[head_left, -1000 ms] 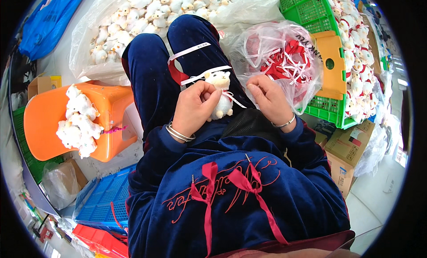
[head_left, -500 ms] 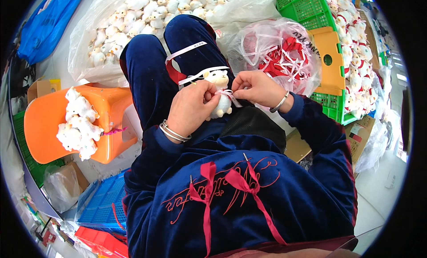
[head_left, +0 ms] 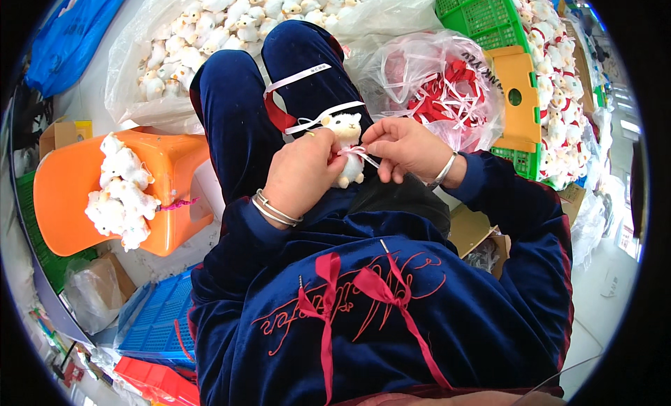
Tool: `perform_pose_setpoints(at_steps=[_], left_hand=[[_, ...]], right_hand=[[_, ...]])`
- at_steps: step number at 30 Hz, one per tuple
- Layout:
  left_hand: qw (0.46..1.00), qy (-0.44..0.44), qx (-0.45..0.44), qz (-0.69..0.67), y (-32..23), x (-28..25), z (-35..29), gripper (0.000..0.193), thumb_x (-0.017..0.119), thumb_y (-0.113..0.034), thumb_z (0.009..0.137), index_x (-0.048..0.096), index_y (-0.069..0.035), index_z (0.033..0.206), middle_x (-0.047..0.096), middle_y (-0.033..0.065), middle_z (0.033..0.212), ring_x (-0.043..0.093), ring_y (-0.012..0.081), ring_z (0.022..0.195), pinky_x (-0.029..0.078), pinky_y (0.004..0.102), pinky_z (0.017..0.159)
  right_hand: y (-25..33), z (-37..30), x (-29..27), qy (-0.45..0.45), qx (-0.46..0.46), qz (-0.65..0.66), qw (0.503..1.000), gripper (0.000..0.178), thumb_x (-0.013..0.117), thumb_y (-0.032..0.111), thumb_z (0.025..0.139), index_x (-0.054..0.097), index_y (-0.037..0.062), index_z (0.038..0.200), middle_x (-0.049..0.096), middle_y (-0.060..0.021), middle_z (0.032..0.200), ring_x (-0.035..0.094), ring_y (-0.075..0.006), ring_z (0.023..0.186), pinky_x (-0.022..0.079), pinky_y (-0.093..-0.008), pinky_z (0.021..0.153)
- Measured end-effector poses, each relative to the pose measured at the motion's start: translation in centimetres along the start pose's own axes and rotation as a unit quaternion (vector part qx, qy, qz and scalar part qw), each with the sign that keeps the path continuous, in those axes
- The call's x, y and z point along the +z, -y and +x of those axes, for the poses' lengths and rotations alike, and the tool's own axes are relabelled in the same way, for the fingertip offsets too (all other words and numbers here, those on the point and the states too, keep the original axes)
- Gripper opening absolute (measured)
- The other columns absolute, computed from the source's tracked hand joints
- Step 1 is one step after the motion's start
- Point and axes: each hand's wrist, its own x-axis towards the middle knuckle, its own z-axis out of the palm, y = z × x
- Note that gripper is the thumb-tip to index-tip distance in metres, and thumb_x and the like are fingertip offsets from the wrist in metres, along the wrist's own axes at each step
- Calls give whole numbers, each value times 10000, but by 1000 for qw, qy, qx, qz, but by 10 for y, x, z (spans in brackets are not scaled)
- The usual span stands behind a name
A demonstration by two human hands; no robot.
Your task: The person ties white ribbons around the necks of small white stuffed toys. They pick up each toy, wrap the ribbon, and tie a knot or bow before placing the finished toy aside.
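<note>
A small white plush lamb (head_left: 344, 126) stands upright in my lap, its head away from me, with a thin pale pink ribbon (head_left: 355, 151) knotted around its neck. My left hand (head_left: 305, 165) is closed on the lamb's left side, thumb and fingers at the knot. On the other side my right hand (head_left: 412, 148) pinches the ribbon near the knot, and a loose end slants down below its fingertips. The exact grip of the right fingertips is partly hidden. A red and white ribbon strip (head_left: 281, 119) lies across my thigh, just beyond the left hand.
Beyond my knees spreads a clear bag of plush lambs (head_left: 241, 28). A plastic bag of red and white ribbons (head_left: 454, 91) sits at right, beside a green crate (head_left: 482, 14) and piled lambs with red neckbands (head_left: 559, 98). Several lambs (head_left: 122, 196) lie on an orange stool (head_left: 59, 196) at left.
My right hand has turned slightly, its fingers more spread, and the ribbon end now hangs below them. The left hand keeps its hold on the lamb.
</note>
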Motion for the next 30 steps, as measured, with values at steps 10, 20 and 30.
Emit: perform_pose_setpoints(at_steps=[10, 20, 30], left_hand=[[996, -12, -14, -93, 12, 5, -7, 163, 741, -101, 869, 672, -8, 984, 701, 119, 810, 683, 240, 712, 535, 328, 646], [969, 88, -110, -202, 8, -22, -2, 130, 694, -68, 913, 687, 24, 1005, 710, 88, 796, 638, 130, 594, 509, 274, 557], [968, 4, -80, -238, 16, 2, 4, 202, 699, -157, 953, 704, 45, 947, 716, 65, 775, 666, 111, 646, 523, 250, 587]], right_hand=[[-44, 17, 16, -1, -196, -40, 980, 284, 636, -26, 956, 553, -16, 1227, 667, -71, 1060, 701, -133, 940, 571, -246, 822], [-54, 29, 29, -86, -274, -114, 951, 104, 655, 54, 1001, 641, -23, 1068, 668, -11, 900, 640, -62, 761, 525, -218, 678], [-50, 31, 25, -90, -251, -66, 961, 106, 639, 97, 1011, 622, -7, 1017, 658, -18, 857, 624, -65, 714, 514, -229, 644]])
